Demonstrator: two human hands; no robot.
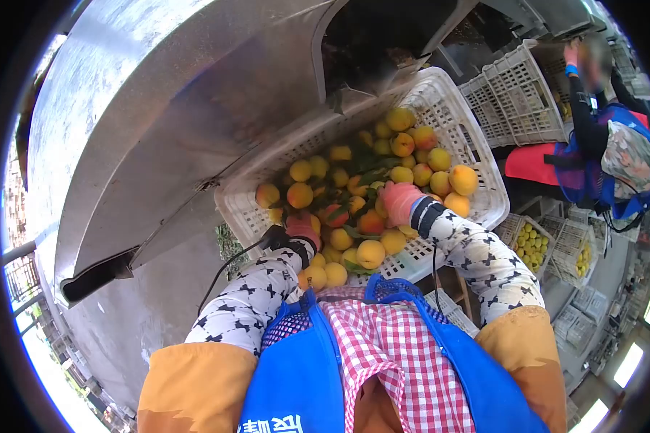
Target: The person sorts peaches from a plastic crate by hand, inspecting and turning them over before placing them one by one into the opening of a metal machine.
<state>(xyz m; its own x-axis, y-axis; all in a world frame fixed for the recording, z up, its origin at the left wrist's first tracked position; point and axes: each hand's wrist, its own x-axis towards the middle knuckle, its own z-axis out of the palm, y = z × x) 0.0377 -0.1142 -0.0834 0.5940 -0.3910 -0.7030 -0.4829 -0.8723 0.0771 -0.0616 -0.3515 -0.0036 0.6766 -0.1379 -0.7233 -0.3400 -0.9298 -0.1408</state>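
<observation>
peaches (401, 144) fill the crate (448, 101) to its near edge. left hand (303, 228) and right hand (399, 201) rest on them; closed or not, i cannot tell. soft, easily bruised: cup each whole, lightly.

Your crate (444, 101) is matt white latticed plastic. The chute (195, 108) is dull, smeared sheet metal. The peaches (372, 252) look matt-skinned. Your sleeves (484, 260) are soft printed cloth, your apron (303, 375) smooth.
</observation>
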